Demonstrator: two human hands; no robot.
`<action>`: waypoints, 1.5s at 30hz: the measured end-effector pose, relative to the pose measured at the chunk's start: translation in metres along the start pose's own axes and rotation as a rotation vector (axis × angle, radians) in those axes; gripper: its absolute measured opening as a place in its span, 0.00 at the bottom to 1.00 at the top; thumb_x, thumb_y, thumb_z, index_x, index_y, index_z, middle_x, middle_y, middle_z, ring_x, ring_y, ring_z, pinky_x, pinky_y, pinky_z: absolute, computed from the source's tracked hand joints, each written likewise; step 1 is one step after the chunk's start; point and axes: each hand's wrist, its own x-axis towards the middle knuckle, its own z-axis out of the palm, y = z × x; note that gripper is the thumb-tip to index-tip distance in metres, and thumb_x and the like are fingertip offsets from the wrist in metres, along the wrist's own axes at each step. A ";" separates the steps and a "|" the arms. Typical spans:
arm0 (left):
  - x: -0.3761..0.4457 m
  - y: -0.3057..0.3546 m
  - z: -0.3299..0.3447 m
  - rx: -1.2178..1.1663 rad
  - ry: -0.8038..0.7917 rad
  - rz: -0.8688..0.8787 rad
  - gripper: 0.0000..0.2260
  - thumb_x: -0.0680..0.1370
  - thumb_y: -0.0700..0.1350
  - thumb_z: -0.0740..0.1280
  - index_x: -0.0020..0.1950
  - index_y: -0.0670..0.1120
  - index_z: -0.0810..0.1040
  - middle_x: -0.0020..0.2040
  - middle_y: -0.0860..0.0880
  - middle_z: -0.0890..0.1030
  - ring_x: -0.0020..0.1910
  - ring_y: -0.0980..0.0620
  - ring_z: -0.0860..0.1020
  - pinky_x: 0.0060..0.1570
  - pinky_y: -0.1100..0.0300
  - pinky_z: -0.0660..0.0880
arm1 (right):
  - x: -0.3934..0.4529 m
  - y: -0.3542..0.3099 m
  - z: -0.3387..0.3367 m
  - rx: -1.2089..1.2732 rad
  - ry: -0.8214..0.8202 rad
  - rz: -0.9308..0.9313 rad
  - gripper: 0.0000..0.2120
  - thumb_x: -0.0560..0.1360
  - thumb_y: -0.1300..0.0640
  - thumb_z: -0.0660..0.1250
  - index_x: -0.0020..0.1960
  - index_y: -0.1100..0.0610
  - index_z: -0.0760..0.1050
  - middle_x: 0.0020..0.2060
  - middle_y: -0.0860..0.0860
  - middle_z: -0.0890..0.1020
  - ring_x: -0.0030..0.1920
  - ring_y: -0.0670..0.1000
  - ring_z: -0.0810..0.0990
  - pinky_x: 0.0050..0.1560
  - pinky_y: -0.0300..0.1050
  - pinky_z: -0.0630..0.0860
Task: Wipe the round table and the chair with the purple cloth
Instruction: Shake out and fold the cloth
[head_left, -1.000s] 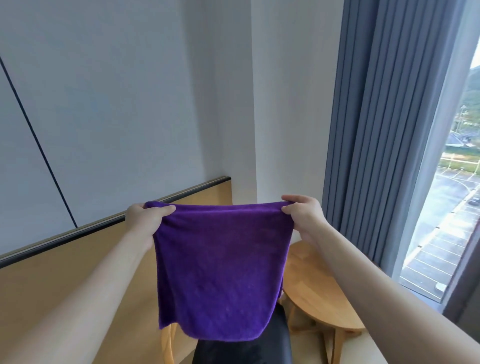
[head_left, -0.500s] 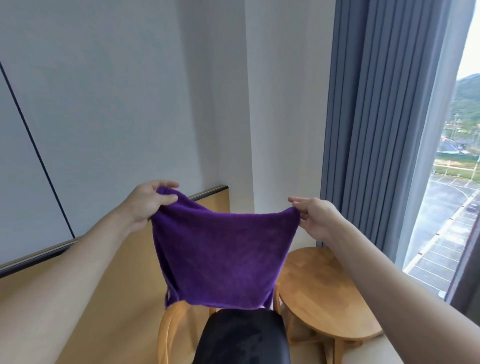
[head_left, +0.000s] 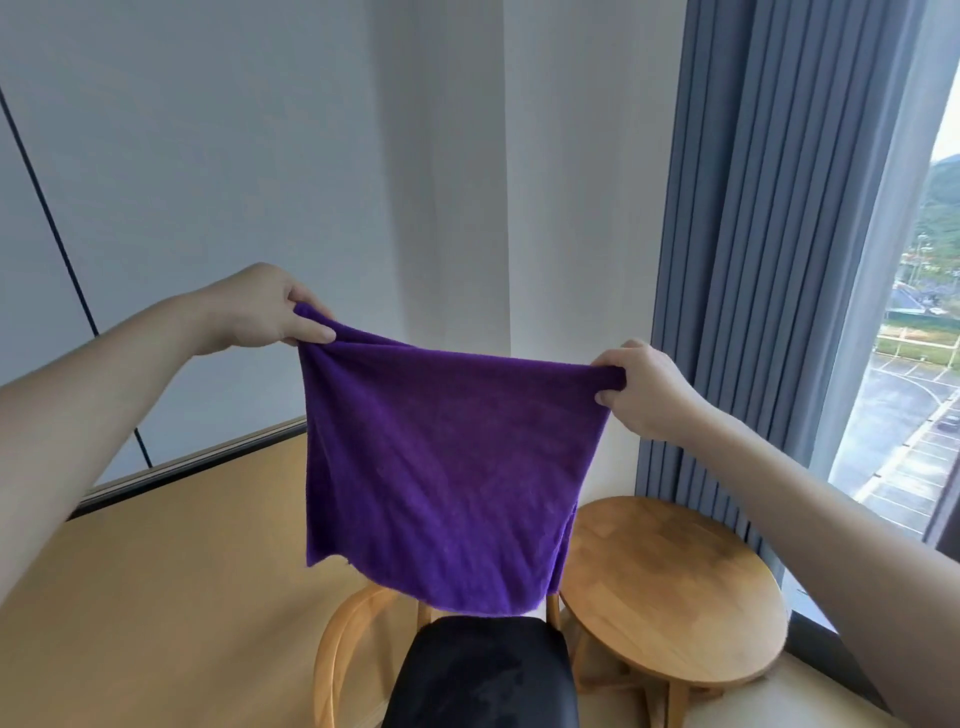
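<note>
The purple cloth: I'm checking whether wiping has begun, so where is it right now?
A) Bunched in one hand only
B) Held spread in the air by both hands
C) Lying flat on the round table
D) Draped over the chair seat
B: the left hand and right hand each pinch an upper corner, and the purple cloth hangs above the chair, beside the round table.

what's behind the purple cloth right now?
Below the purple cloth show the chair with its black seat and the round table. The chair's upper back and the wall corner are covered.

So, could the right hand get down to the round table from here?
Probably yes: the right hand is above the round table, nothing visible between, though it still grips the purple cloth.
</note>
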 end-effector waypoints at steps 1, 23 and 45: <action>0.001 0.000 -0.001 0.091 0.008 -0.003 0.02 0.77 0.42 0.76 0.48 0.46 0.87 0.43 0.44 0.87 0.45 0.48 0.84 0.45 0.61 0.79 | 0.003 0.001 -0.004 -0.012 0.021 -0.012 0.11 0.77 0.63 0.70 0.59 0.56 0.82 0.53 0.52 0.78 0.54 0.55 0.76 0.53 0.47 0.71; 0.012 0.084 0.094 -0.825 -0.218 -0.029 0.10 0.81 0.46 0.70 0.46 0.41 0.83 0.41 0.44 0.86 0.37 0.49 0.85 0.37 0.57 0.83 | 0.000 -0.060 -0.063 1.190 -0.004 0.340 0.03 0.78 0.69 0.67 0.50 0.64 0.79 0.36 0.56 0.78 0.29 0.51 0.80 0.28 0.40 0.77; 0.012 0.134 0.161 -0.617 -0.273 0.452 0.09 0.76 0.36 0.68 0.43 0.47 0.85 0.40 0.51 0.86 0.39 0.56 0.83 0.42 0.62 0.80 | -0.104 0.006 -0.054 0.139 -0.155 0.217 0.06 0.79 0.56 0.71 0.55 0.52 0.82 0.55 0.46 0.82 0.56 0.46 0.80 0.61 0.49 0.77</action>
